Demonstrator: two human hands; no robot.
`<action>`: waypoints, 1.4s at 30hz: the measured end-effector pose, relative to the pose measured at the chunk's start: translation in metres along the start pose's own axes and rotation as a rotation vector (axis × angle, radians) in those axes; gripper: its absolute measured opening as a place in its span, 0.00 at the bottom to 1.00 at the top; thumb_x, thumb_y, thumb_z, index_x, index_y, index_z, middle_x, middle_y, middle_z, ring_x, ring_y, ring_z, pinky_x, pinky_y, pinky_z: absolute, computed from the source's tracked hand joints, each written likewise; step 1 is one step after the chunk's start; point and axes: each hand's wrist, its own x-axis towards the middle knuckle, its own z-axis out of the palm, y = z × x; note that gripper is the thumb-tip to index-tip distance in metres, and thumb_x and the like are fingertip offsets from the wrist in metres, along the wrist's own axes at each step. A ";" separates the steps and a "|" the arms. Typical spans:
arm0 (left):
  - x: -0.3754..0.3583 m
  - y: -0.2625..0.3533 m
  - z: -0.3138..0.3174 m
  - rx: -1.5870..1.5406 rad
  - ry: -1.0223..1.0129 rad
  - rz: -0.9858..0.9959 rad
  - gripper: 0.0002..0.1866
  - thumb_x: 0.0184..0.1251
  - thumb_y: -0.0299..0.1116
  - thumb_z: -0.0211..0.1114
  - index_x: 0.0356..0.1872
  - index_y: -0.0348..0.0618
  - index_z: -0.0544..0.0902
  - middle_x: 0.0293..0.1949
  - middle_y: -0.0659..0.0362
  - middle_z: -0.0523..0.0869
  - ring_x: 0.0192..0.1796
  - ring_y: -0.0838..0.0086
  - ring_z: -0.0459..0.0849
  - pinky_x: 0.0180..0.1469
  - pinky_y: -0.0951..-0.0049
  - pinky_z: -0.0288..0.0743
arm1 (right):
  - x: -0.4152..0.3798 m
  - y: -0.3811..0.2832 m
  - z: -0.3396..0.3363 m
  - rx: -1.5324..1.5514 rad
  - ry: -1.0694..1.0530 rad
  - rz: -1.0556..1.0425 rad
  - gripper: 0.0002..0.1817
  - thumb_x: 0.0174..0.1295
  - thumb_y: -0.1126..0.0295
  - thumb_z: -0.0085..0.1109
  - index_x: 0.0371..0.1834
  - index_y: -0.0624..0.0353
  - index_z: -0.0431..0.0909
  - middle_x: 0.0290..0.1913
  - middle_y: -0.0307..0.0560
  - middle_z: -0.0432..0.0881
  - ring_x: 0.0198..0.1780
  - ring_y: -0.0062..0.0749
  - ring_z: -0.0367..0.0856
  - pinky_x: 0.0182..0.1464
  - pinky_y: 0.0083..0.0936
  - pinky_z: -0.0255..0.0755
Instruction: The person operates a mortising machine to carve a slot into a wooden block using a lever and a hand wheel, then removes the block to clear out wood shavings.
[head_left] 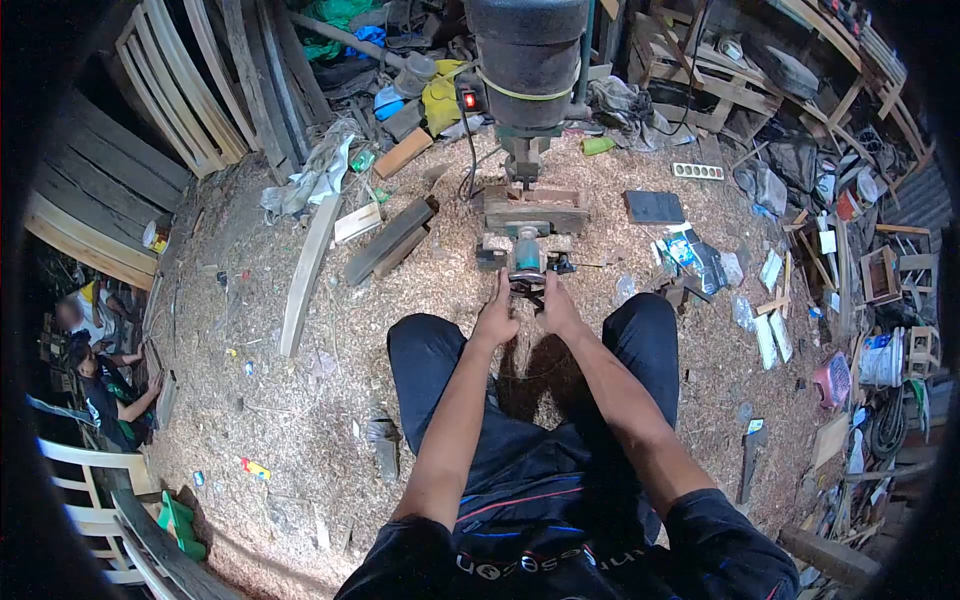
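Note:
My left hand [496, 318] is closed on the left side of a round handwheel [527, 277] at the front of a machine. On the wheel's right side my right hand [557, 307] is closed too. Behind the wheel is a green vise-like part [527, 250], and beyond it a wooden piece [535, 213] lies across, under the chuck [525, 160] of the machine. The large dark machine head [527, 60] stands above, with a red-lit switch [470, 100] at its left. My fingertips are small and partly hidden at the wheel.
Wood shavings cover the floor. Left of the machine lie dark timber [390, 242] and a long curved board [309, 275]. A black block [654, 207] and a power strip [697, 171] lie right. Two people [115, 390] are at the far left.

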 end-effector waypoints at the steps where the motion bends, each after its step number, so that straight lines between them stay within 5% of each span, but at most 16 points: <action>1: 0.000 0.000 0.001 0.007 -0.001 -0.006 0.56 0.51 0.24 0.61 0.79 0.46 0.34 0.78 0.39 0.48 0.76 0.46 0.59 0.73 0.62 0.64 | -0.002 -0.005 -0.002 -0.007 0.008 0.016 0.44 0.45 0.81 0.62 0.68 0.68 0.52 0.55 0.76 0.74 0.57 0.71 0.75 0.57 0.48 0.73; 10: -0.003 0.003 0.000 -0.045 0.005 0.035 0.55 0.52 0.23 0.60 0.80 0.43 0.36 0.79 0.39 0.49 0.79 0.49 0.52 0.77 0.66 0.55 | -0.004 0.010 0.000 0.096 0.093 -0.153 0.43 0.44 0.82 0.60 0.68 0.62 0.53 0.53 0.68 0.76 0.56 0.65 0.77 0.56 0.44 0.73; 13: -0.004 -0.001 0.000 -0.068 -0.013 0.036 0.54 0.52 0.23 0.60 0.79 0.42 0.37 0.78 0.39 0.48 0.80 0.49 0.51 0.77 0.66 0.54 | 0.000 0.020 0.006 0.181 0.055 -0.082 0.52 0.43 0.71 0.76 0.71 0.63 0.52 0.57 0.67 0.77 0.58 0.59 0.79 0.59 0.42 0.73; 18: -0.003 -0.011 0.006 0.044 0.003 0.040 0.56 0.55 0.26 0.62 0.80 0.52 0.32 0.79 0.43 0.51 0.75 0.48 0.63 0.73 0.63 0.62 | 0.003 0.038 0.011 0.148 0.034 -0.184 0.49 0.51 0.77 0.68 0.74 0.61 0.47 0.57 0.66 0.78 0.60 0.58 0.79 0.60 0.40 0.73; 21: -0.003 -0.005 0.005 0.035 -0.015 -0.015 0.56 0.56 0.27 0.62 0.80 0.53 0.31 0.78 0.43 0.52 0.74 0.48 0.64 0.73 0.63 0.63 | 0.005 0.037 0.016 0.107 0.001 -0.042 0.50 0.51 0.77 0.69 0.75 0.61 0.46 0.59 0.66 0.76 0.62 0.58 0.77 0.62 0.41 0.72; 22: -0.003 -0.005 0.006 0.056 0.003 0.015 0.56 0.57 0.28 0.62 0.79 0.50 0.31 0.79 0.43 0.51 0.74 0.48 0.64 0.73 0.62 0.63 | 0.006 0.037 0.016 0.160 0.042 -0.168 0.52 0.49 0.75 0.71 0.75 0.61 0.45 0.61 0.71 0.73 0.63 0.63 0.74 0.63 0.43 0.71; 26: 0.003 -0.002 0.002 0.016 0.156 0.044 0.43 0.60 0.28 0.61 0.77 0.40 0.51 0.70 0.40 0.67 0.70 0.47 0.70 0.70 0.62 0.66 | 0.000 0.010 -0.003 -0.032 -0.001 0.027 0.49 0.50 0.74 0.69 0.73 0.66 0.48 0.60 0.78 0.70 0.60 0.71 0.73 0.62 0.48 0.70; 29: 0.008 0.052 -0.046 -0.103 0.307 0.045 0.31 0.61 0.27 0.60 0.68 0.35 0.68 0.54 0.38 0.81 0.59 0.45 0.79 0.63 0.58 0.71 | 0.011 -0.028 -0.050 0.000 0.147 0.004 0.44 0.51 0.74 0.68 0.70 0.68 0.52 0.57 0.76 0.71 0.58 0.70 0.74 0.61 0.49 0.70; 31: 0.026 0.070 -0.071 -0.100 0.561 0.307 0.24 0.63 0.27 0.60 0.62 0.34 0.75 0.45 0.40 0.86 0.51 0.44 0.83 0.57 0.56 0.75 | 0.029 -0.042 -0.078 0.047 0.408 -0.257 0.36 0.55 0.76 0.64 0.67 0.68 0.59 0.56 0.72 0.72 0.56 0.69 0.74 0.60 0.47 0.71; 35: 0.034 0.180 -0.156 -0.012 0.782 0.447 0.18 0.68 0.29 0.58 0.57 0.33 0.78 0.54 0.43 0.82 0.58 0.51 0.81 0.64 0.59 0.71 | 0.034 -0.150 -0.187 0.097 0.675 -0.436 0.28 0.60 0.75 0.61 0.63 0.69 0.64 0.54 0.68 0.75 0.55 0.61 0.77 0.59 0.43 0.72; 40: 0.090 0.294 -0.242 -0.006 1.143 0.877 0.18 0.65 0.29 0.59 0.54 0.32 0.76 0.53 0.42 0.79 0.58 0.48 0.77 0.63 0.55 0.69 | 0.093 -0.235 -0.289 0.246 0.902 -0.564 0.24 0.62 0.72 0.60 0.60 0.70 0.68 0.50 0.64 0.79 0.54 0.52 0.80 0.57 0.39 0.73; 42: 0.114 0.327 -0.260 -0.064 1.121 0.923 0.17 0.64 0.29 0.59 0.53 0.32 0.76 0.52 0.42 0.79 0.57 0.47 0.77 0.63 0.53 0.68 | 0.122 -0.265 -0.325 0.263 1.003 -0.622 0.23 0.62 0.71 0.60 0.58 0.71 0.69 0.49 0.63 0.80 0.53 0.50 0.81 0.57 0.39 0.73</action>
